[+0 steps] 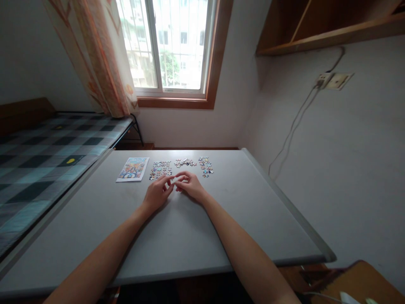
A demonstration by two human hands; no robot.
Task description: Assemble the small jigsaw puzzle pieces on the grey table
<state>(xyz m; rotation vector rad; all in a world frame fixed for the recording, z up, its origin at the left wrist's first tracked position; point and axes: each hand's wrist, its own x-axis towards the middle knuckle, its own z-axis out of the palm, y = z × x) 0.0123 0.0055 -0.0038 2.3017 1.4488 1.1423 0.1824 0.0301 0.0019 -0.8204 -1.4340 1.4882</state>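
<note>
My left hand (157, 193) and my right hand (190, 185) rest side by side on the grey table (177, 236), fingertips nearly touching. Both have curled, pinched fingers; whatever they pinch is too small to make out. Just beyond the fingertips lie three loose clusters of colourful puzzle pieces: one on the left (160, 169), one in the middle (185, 162), one on the right (205, 166). A printed picture card (133, 169) lies flat to the left of the pieces.
A bed with a checked cover (41, 156) runs along the table's left edge. A window (171, 46) and curtain (101, 59) stand behind. A wall with a cable and socket (332, 80) borders the right. A wooden shelf (322, 25) hangs above.
</note>
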